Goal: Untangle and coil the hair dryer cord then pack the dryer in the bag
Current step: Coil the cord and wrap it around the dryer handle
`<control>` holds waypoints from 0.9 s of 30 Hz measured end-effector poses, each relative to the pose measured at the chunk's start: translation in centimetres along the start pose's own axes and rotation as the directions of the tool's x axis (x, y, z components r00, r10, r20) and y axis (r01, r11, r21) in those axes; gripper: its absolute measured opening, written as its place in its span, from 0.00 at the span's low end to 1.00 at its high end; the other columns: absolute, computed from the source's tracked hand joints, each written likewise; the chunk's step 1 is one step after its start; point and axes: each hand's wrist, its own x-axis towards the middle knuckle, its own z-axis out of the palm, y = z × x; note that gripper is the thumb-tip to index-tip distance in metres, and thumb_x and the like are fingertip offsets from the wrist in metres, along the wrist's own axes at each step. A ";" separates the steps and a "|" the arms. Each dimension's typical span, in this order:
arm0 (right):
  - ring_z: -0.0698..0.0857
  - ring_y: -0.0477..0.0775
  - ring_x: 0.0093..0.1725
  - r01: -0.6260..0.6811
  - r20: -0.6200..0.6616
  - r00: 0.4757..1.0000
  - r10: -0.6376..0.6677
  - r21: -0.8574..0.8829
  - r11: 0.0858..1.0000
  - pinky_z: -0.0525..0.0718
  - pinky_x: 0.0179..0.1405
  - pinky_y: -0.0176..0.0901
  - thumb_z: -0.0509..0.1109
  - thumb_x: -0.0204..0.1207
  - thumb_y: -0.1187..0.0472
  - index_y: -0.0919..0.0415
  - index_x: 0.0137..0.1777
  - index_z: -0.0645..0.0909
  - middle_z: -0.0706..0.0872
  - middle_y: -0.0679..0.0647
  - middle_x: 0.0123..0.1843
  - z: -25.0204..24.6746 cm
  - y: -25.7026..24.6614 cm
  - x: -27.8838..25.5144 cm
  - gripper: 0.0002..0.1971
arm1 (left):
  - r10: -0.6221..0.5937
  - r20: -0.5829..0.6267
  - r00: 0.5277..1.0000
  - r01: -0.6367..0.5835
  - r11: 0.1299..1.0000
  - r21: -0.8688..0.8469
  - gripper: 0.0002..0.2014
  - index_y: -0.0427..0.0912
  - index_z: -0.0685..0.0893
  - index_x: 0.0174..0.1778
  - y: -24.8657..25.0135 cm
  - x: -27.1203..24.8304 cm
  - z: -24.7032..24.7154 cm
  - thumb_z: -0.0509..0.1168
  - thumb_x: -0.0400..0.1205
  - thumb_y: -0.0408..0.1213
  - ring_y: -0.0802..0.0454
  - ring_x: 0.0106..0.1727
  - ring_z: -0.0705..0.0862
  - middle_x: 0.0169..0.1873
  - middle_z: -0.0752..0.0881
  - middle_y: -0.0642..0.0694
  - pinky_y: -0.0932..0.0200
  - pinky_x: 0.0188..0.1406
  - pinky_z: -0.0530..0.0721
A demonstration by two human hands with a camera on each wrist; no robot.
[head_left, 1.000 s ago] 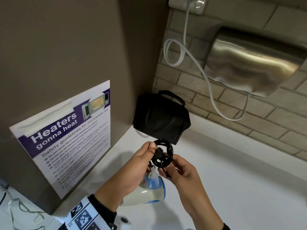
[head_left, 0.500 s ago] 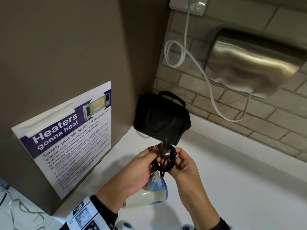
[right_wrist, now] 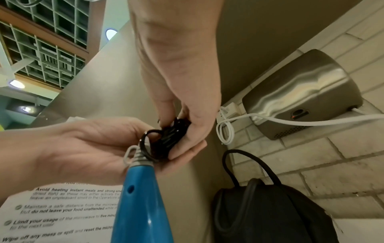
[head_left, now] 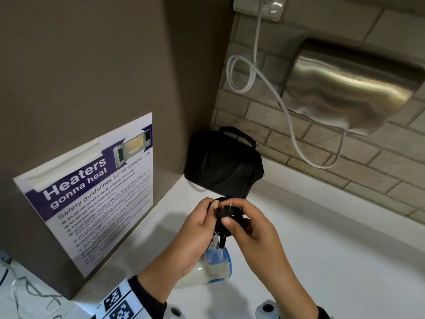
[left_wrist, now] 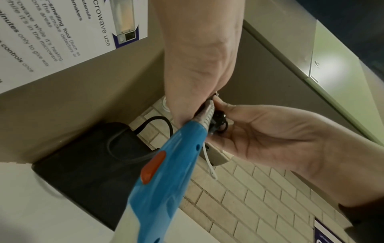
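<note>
Above the white counter (head_left: pixel 333 249), both hands hold the black cord (head_left: pixel 221 230), which is wound into a small coil. My left hand (head_left: pixel 208 210) grips the coil's left side. My right hand (head_left: pixel 232 217) pinches the plug (head_left: pixel 226 211) against the coil, with the prongs facing up. The cream and blue hair dryer (head_left: pixel 213 265) hangs below the coil. Its blue handle (left_wrist: pixel 166 180) (right_wrist: pixel 141 205) points at both wrist cameras. In the wrist views the coil (left_wrist: pixel 218 123) (right_wrist: pixel 168 136) sits between the fingers of both hands. The black bag (head_left: pixel 223 162) stands closed in the corner behind.
A brown cabinet side with a microwave poster (head_left: pixel 96 192) stands close on the left. On the brick wall are a steel hand dryer (head_left: pixel 351 88), its looped white cable (head_left: pixel 241 74) and a socket (head_left: pixel 259 5). Thin cables (head_left: pixel 23 293) lie at the lower left.
The plug swung from the coil's left side up and over, and its prongs now face the camera. My right hand has moved up over the coil and closed on the plug.
</note>
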 end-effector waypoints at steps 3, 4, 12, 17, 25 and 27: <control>0.81 0.39 0.54 0.038 -0.013 0.999 -0.039 -0.101 0.994 0.80 0.50 0.27 0.71 0.74 0.69 0.38 0.47 0.80 0.79 0.43 0.54 -0.5 -0.3 0.4 0.19 | 0.042 -0.012 0.999 -0.041 0.998 0.042 0.17 0.57 0.79 0.35 0.2 0.0 -0.2 0.52 0.88 0.43 0.54 0.38 0.78 0.32 0.82 0.52 0.52 0.42 0.78; 0.79 0.37 0.57 0.064 -0.040 0.997 -0.070 -0.143 0.988 0.78 0.52 0.25 0.72 0.74 0.69 0.39 0.47 0.79 0.77 0.43 0.55 -0.7 -0.4 0.5 0.18 | 0.059 -0.009 0.998 -0.058 0.997 0.056 0.16 0.56 0.79 0.37 0.2 0.0 -0.1 0.53 0.88 0.43 0.54 0.39 0.79 0.33 0.82 0.51 0.51 0.45 0.79; 0.83 0.40 0.35 0.079 -0.013 0.997 -0.082 -0.191 0.978 0.77 0.27 0.23 0.70 0.75 0.69 0.40 0.41 0.75 0.86 0.42 0.40 -2.3 -2.6 2.4 0.18 | 0.130 0.082 0.988 -0.140 0.982 0.130 0.09 0.44 0.78 0.48 0.7 -0.2 0.1 0.54 0.88 0.39 0.50 0.45 0.92 0.41 0.91 0.47 0.49 0.53 0.88; 0.84 0.41 0.37 0.054 -0.019 0.998 -0.057 -0.128 0.990 0.80 0.35 0.26 0.69 0.76 0.71 0.44 0.42 0.76 0.88 0.48 0.42 -2.4 -2.9 3.7 0.17 | 0.133 0.161 0.978 -0.157 0.976 0.150 0.09 0.46 0.77 0.48 1.5 -0.5 0.0 0.52 0.88 0.40 0.45 0.41 0.92 0.41 0.92 0.41 0.50 0.49 0.89; 0.88 0.46 0.41 -0.127 -0.034 0.988 0.149 0.360 0.924 0.82 0.37 0.35 0.60 0.82 0.72 0.62 0.48 0.78 0.90 0.52 0.42 -2.2 -1.2 5.5 0.08 | 0.067 0.165 0.984 -0.080 0.994 0.071 0.12 0.39 0.77 0.56 1.9 -0.1 -0.3 0.52 0.88 0.41 0.43 0.41 0.93 0.41 0.92 0.40 0.58 0.44 0.88; 0.89 0.48 0.45 -0.137 0.000 0.989 0.146 0.349 0.927 0.83 0.39 0.33 0.58 0.84 0.68 0.64 0.53 0.75 0.92 0.54 0.45 -2.0 -0.9 5.2 0.05 | 0.023 0.151 0.988 -0.027 0.999 0.024 0.12 0.36 0.75 0.57 1.6 -0.1 -0.4 0.53 0.88 0.41 0.42 0.41 0.92 0.41 0.92 0.39 0.57 0.43 0.88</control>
